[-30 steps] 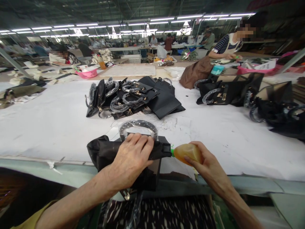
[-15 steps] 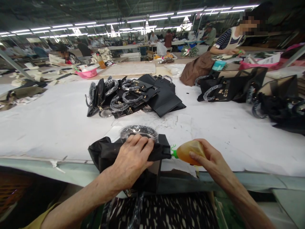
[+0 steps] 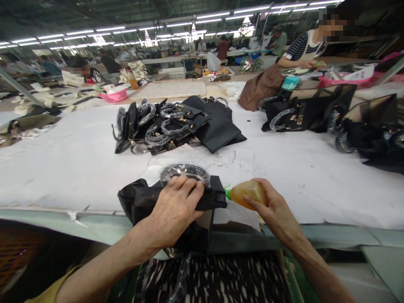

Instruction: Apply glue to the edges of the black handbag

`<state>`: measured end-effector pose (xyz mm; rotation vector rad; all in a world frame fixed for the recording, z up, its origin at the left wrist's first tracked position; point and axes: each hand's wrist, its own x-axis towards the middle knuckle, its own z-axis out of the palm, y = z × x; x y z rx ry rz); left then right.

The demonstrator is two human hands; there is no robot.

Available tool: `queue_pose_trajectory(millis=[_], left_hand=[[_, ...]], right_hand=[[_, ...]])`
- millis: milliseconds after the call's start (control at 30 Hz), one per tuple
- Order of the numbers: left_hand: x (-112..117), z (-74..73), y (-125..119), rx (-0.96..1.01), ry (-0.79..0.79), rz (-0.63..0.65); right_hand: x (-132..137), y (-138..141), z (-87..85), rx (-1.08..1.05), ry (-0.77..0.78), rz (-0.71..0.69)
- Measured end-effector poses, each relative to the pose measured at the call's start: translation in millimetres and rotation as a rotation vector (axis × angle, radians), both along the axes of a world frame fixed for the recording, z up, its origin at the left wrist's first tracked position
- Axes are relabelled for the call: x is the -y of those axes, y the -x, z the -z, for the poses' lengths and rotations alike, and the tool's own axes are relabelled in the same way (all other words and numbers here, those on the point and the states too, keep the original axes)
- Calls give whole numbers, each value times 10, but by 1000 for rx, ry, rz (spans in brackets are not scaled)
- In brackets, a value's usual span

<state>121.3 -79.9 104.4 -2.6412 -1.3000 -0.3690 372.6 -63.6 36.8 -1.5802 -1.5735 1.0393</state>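
A black handbag [image 3: 135,200] lies across the table's near edge, part of it hanging over. Its handle [image 3: 186,169], wrapped in clear plastic, points away from me. My left hand [image 3: 176,206] presses down on the bag with its fingers curled over the folded black fabric. In my right hand [image 3: 268,202] is a soft squeeze bottle [image 3: 248,194] of amber liquid, probably glue, tipped on its side. Its green cap and nozzle [image 3: 227,192] reach the bag's right end; whether the tip touches it I cannot make out.
Beyond the bag, several black handbags [image 3: 176,126] are heaped on the white-covered table [image 3: 78,168]. More black bags [image 3: 303,111] stand at the right. Pink basins [image 3: 114,97], another amber bottle [image 3: 131,80] and a brown cloth [image 3: 261,90] lie farther back. A co-worker [image 3: 299,48] is at the far right.
My right hand has brought the bottle slightly left, so its nozzle is closer to the bag's right end. My left hand keeps its hold on the bag.
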Motion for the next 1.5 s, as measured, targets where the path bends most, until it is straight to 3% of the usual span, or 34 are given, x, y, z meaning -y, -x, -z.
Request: queue_pose_trajectory(millis=[233, 967, 1500], left_hand=[[-6, -2, 9, 0, 1, -9], [-25, -33, -21, -64, 20, -14], [-40, -21, 4, -76, 5, 1]], right_hand=[[56, -71, -61, -41, 7, 15], [192, -157, -268, -228, 186, -130], [335, -162, -324, -267, 171, -75]])
